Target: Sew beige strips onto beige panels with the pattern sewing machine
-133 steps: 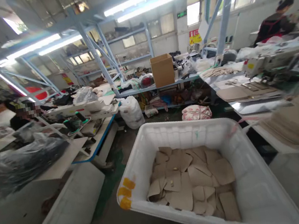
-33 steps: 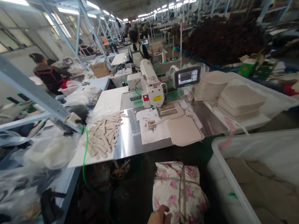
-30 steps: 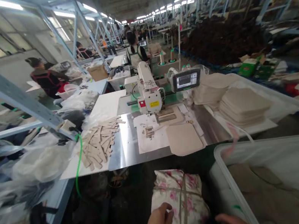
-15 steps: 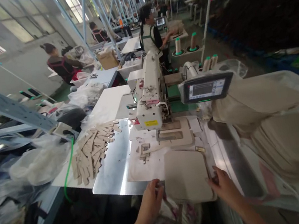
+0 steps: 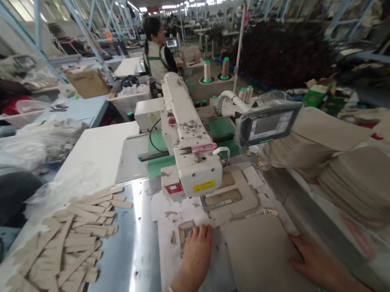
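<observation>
beige panel (image 5: 261, 255) lies between open left hand (image 5: 196, 251) and open right hand (image 5: 313, 261), both touching.

The sewing machine (image 5: 191, 156) stands mid-table (image 5: 139, 256), its head toward the near edge. Under the head lies a clamp frame (image 5: 230, 197), and just in front of that a flat panel (image 5: 264, 259) reaches the table's front edge. The left hand (image 5: 196, 251) lies flat on the table just left of the panel, and the right hand (image 5: 313, 261) touches the panel's right edge. A heap of strips (image 5: 59, 255) lies on the table well to the left of the machine. A screen (image 5: 270, 125) sits just right of the machine, with stacks of panels (image 5: 367, 181) further right. Behind the machine stand thread cones (image 5: 207, 71), with a person (image 5: 158, 54) standing to their left. Plastic bags (image 5: 36, 144) lie on the next table to the left, and a cardboard box (image 5: 83, 82) sits behind them.
</observation>
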`<state>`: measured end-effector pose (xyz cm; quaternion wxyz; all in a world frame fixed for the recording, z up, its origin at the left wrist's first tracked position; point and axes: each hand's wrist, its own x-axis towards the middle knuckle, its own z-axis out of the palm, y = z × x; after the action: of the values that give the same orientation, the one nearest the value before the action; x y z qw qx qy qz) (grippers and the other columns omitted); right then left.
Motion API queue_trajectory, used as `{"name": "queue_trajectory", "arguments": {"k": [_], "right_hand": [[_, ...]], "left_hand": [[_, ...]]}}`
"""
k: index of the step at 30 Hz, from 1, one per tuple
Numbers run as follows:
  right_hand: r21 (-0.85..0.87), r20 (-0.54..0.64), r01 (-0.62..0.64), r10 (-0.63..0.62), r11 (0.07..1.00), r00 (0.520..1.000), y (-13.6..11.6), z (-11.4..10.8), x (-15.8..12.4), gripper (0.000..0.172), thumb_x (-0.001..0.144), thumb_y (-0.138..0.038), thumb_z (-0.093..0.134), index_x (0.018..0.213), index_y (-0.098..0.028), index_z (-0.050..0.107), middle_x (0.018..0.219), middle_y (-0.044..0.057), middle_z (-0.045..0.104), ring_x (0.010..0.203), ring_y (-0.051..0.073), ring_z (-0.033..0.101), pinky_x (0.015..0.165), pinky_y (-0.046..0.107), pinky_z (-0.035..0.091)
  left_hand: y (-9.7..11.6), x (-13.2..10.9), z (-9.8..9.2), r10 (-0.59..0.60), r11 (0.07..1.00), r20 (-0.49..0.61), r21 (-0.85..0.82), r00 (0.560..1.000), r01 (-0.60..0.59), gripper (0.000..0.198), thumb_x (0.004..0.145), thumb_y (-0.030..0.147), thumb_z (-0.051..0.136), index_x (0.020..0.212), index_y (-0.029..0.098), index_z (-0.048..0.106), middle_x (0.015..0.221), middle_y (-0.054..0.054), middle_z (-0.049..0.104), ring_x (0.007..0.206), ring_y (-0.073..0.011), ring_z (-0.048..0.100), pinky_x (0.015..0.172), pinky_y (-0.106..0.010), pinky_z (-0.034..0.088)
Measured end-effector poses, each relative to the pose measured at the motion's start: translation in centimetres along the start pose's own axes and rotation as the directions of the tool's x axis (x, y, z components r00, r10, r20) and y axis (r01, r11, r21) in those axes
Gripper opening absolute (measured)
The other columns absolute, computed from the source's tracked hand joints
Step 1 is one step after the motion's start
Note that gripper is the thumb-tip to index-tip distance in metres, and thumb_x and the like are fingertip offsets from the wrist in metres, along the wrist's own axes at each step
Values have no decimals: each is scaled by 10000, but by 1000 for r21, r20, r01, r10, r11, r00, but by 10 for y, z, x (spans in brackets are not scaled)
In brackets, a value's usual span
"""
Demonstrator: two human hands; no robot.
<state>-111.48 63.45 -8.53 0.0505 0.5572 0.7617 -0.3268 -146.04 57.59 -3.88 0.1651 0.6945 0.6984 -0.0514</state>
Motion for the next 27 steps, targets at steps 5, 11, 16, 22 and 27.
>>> {"name": "queue_trajectory", "arguments": {"k": [5, 11, 16, 22, 27], "right_hand": [[33, 0, 35, -35, 999, 999, -3, -4, 6, 689, 743, -342, 474, 1368, -56, 505, 1347, 206, 558, 1218, 292, 573, 1075, 394, 422], [144, -135, 60, -40, 988, 990, 19, 10, 10, 646, 659, -417, 586, 1272, -221, 645, 1272, 122, 642, 1164, 319, 610, 1004, 344, 478], [208, -222, 204, -157, 957, 962, 31, 1, 32, 469, 783, -482, 514, 1099, -201, 717, 1045, 111, 726, 944, 294, 669, 851, 366, 510], [23, -491, 323, -271, 946, 828, 24, -18, 82, 403, 868, -368, 440, 1079, -124, 682, 968, 122, 666, 840, 227, 636, 790, 342, 475], [-24, -418, 345, -323, 938, 849, 14, -18, 100, 329, 893, -314, 445, 1042, -178, 704, 948, 91, 619, 788, 196, 616, 762, 324, 448]], "left_hand": [[2, 16, 3, 5, 998, 14, 60, 1000, -6, 366, 897, 32, 381, 1175, 136, 594, 1108, -127, 627, 1061, -282, 577, 931, -438, 491], [-2, 19, 20, -134, 991, -73, -10, 988, 134, 379, 886, 44, 377, 1176, 176, 581, 1140, -94, 636, 1097, -257, 567, 968, -406, 443], [9, 9, 18, -139, 990, -194, -41, 971, 134, 368, 855, 52, 406, 1169, 174, 554, 1126, -97, 659, 1112, -252, 582, 985, -387, 418], [36, -10, 19, -107, 991, -209, -98, 972, 89, 241, 898, 113, 400, 1093, 171, 530, 1070, -91, 655, 983, -226, 653, 853, -324, 461], [42, -13, 22, -114, 983, -248, -167, 962, 73, 252, 902, 137, 370, 1102, 166, 520, 1114, -102, 615, 930, -230, 663, 816, -335, 488]]}}
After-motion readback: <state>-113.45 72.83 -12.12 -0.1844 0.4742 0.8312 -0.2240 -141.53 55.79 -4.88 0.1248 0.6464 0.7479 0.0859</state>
